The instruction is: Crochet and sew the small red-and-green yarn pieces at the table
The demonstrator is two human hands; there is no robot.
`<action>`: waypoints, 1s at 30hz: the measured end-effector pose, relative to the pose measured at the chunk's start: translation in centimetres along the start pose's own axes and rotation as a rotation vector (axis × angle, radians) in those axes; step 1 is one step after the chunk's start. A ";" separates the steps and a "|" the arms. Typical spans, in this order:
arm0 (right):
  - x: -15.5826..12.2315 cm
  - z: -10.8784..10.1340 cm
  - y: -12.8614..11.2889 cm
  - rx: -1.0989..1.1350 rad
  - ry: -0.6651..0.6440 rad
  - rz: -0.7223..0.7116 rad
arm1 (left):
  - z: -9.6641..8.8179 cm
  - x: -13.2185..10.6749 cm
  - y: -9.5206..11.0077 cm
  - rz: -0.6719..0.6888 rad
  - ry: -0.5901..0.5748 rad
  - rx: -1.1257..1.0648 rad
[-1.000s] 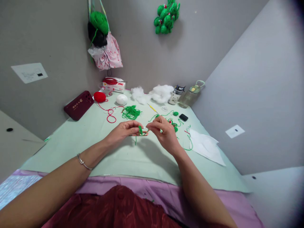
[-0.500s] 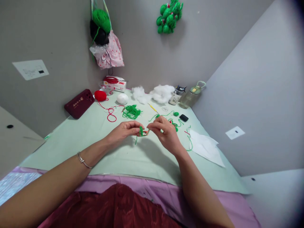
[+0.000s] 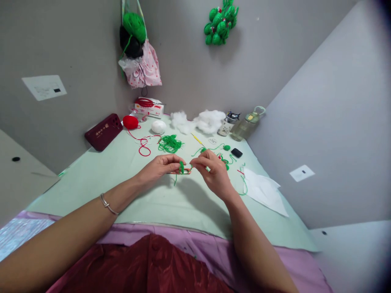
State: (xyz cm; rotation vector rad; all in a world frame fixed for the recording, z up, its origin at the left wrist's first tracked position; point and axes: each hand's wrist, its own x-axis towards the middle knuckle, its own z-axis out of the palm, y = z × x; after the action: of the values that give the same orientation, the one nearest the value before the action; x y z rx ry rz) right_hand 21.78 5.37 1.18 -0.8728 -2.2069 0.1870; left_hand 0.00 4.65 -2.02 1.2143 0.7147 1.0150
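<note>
Both of my hands meet above the middle of the pale green table (image 3: 100, 179). My left hand (image 3: 161, 166) pinches one end of a small flat oval frame (image 3: 181, 171) wound with green yarn. My right hand (image 3: 212, 171) is closed in a pinch at the frame's other end, on the green yarn strand (image 3: 181, 167). A short green tail hangs down below the frame. A silver bracelet (image 3: 107, 204) sits on my left wrist.
Behind my hands lie a loose green yarn tangle (image 3: 169, 143), a red yarn ball (image 3: 130, 122), a white ball (image 3: 158, 127), stuffing fluff (image 3: 207, 121), a dark red case (image 3: 103, 132), a bottle (image 3: 246, 124) and a white sheet (image 3: 263, 190). Grey walls close in on three sides.
My hands and the wound frame stay in nearly the same place; the fingers shift only slightly. The camera view has drifted a little.
</note>
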 end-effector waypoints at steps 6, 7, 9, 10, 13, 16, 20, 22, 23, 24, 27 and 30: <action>0.1 0.5 -0.3 0.107 -0.004 0.060 | 0.1 0.1 0.0 -0.003 -0.021 -0.053; 0.1 0.5 -0.3 0.123 -0.004 0.070 | 0.1 0.1 0.0 -0.003 -0.030 -0.060; 0.0 0.5 -0.1 0.158 -0.008 0.091 | 0.0 0.1 0.0 -0.001 -0.051 -0.066; 0.0 0.5 -0.1 0.176 -0.010 0.101 | 0.0 0.1 0.0 0.001 -0.059 -0.066; 0.0 0.4 0.1 0.222 -0.028 0.128 | 0.0 0.0 0.0 0.002 -0.063 -0.063; 0.1 0.5 0.0 0.288 -0.053 0.155 | 0.0 0.0 -0.2 0.000 -0.079 -0.044; 0.2 1.0 0.0 0.327 -0.061 0.196 | 0.2 0.0 -0.3 -0.009 -0.086 -0.021; 0.2 1.3 0.2 0.303 -0.036 0.241 | 0.3 0.0 -0.3 -0.011 -0.049 -0.026; 0.2 1.6 0.3 0.285 -0.015 0.267 | 0.4 0.0 -0.2 -0.013 -0.028 -0.032; 0.2 1.8 0.4 0.270 0.010 0.292 | 0.4 0.0 -0.2 -0.016 -0.010 -0.037; 0.1 2.4 0.2 0.299 0.045 0.328 | 0.6 0.1 -0.5 -0.031 0.038 -0.049; -0.1 2.9 -0.3 0.315 -0.024 0.258 | 0.7 0.3 -1.2 -0.050 0.072 -0.010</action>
State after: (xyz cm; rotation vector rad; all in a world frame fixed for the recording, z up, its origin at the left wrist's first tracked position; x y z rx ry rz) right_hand 19.60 5.45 -0.82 -0.9748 -2.0071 0.6524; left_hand 1.03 4.58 -2.97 1.1504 0.7916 1.0237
